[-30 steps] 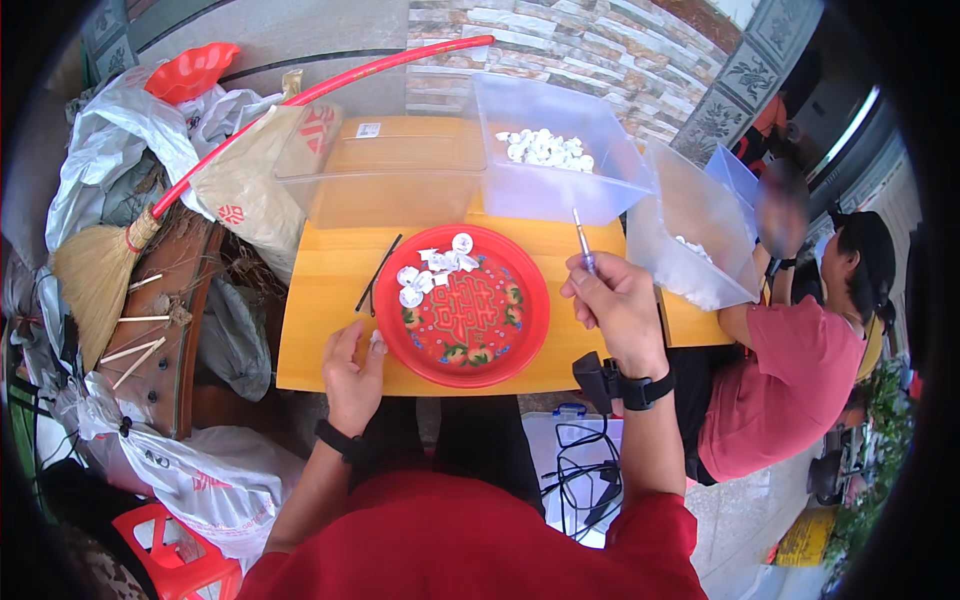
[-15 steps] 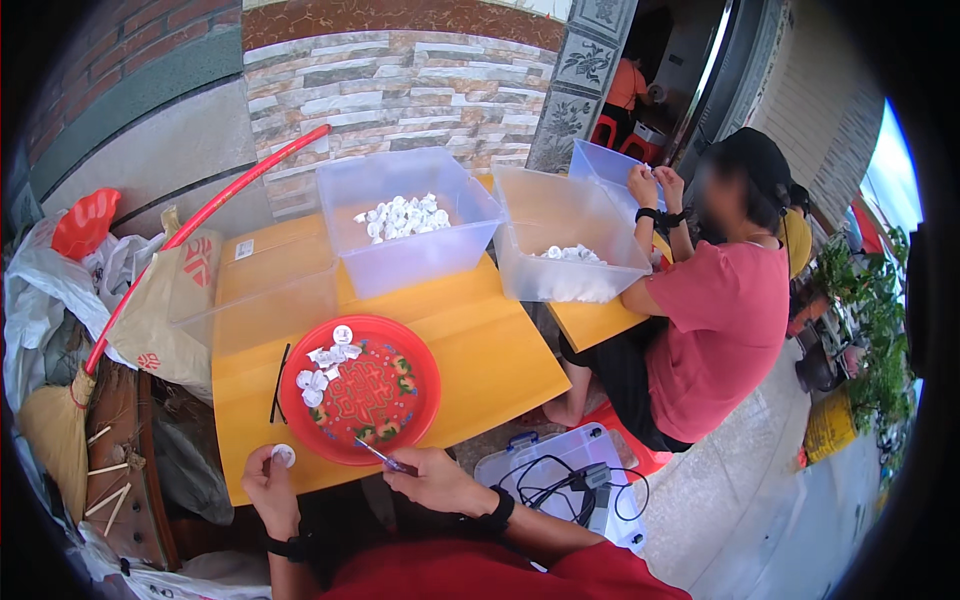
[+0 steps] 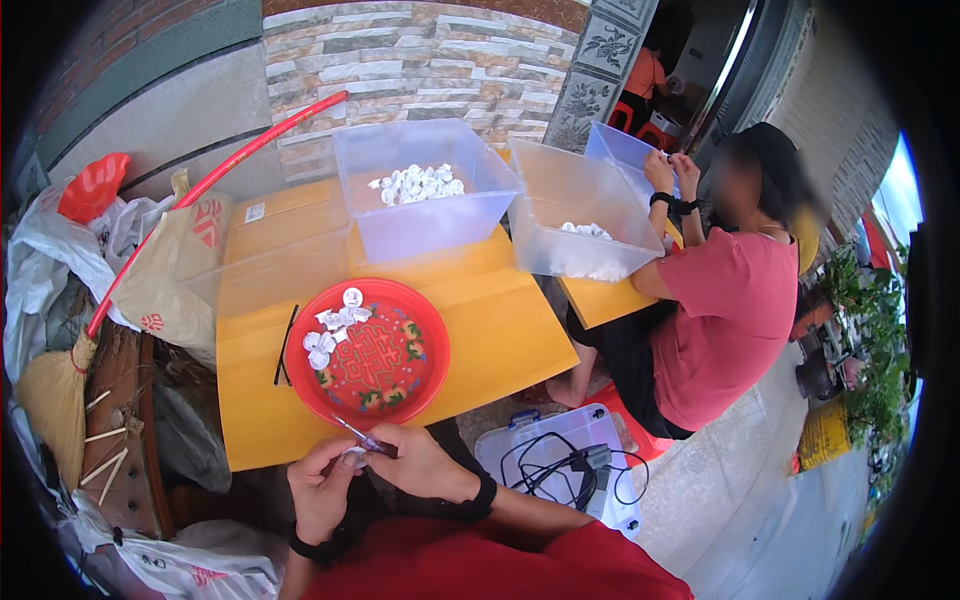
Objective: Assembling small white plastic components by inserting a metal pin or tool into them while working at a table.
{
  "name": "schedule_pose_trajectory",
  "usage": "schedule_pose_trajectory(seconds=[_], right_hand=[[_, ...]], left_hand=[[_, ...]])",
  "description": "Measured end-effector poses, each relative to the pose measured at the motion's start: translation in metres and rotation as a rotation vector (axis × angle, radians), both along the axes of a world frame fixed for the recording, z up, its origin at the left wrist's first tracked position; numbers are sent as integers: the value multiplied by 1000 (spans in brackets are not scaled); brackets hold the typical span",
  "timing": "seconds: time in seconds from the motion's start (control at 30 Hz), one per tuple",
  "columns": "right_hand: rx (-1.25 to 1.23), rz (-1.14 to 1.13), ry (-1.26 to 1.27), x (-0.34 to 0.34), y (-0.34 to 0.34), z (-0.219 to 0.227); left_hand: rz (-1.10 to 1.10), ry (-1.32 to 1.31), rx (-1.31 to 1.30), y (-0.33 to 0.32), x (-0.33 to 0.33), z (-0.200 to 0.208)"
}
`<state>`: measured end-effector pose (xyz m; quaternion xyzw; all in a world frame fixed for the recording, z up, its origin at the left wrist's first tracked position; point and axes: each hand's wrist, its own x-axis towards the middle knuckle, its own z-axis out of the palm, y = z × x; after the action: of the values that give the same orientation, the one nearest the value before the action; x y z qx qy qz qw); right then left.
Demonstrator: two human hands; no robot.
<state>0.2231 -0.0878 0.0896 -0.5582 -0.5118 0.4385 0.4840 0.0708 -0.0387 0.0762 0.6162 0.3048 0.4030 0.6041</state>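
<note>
My left hand (image 3: 322, 488) pinches a small white round piece (image 3: 353, 456), its outline partly hidden by the fingers. Against it works my right hand (image 3: 428, 465), closed on a slim tool with a purple handle (image 3: 371, 443) and a thin metal shaft; its exact kind I cannot make out. The shaft points up and left, toward the near rim of a red tray (image 3: 440, 350) with a flower pattern. Several similar white pieces (image 3: 335, 328) lie in the tray's upper left part. Both hands meet just off the near edge of the yellow table (image 3: 500, 370).
Two black sticks (image 3: 285, 345) lie left of the tray. Behind stand a clear plastic bin (image 3: 430, 230) and another bin (image 3: 590, 260), both holding white pieces. A co-worker (image 3: 720, 310) sits at right. Below, a lidded box (image 3: 615, 510) carries black cables. A broom (image 3: 62, 415) leans at left.
My hands have come together below the tray; the white piece, held apart before, is now next to the tool. The view has shifted slightly.
</note>
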Motion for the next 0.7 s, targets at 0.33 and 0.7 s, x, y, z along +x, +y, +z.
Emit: schedule_pose_trajectory(seconds=[0.33,0.7], right_hand=[[-184,-134,270,-2,0,8],[-92,-78,141,-12,-5,8]], left_hand=[[-35,-361,-192,0,6,-7],[-3,-393,-207,-4,-4,-12]])
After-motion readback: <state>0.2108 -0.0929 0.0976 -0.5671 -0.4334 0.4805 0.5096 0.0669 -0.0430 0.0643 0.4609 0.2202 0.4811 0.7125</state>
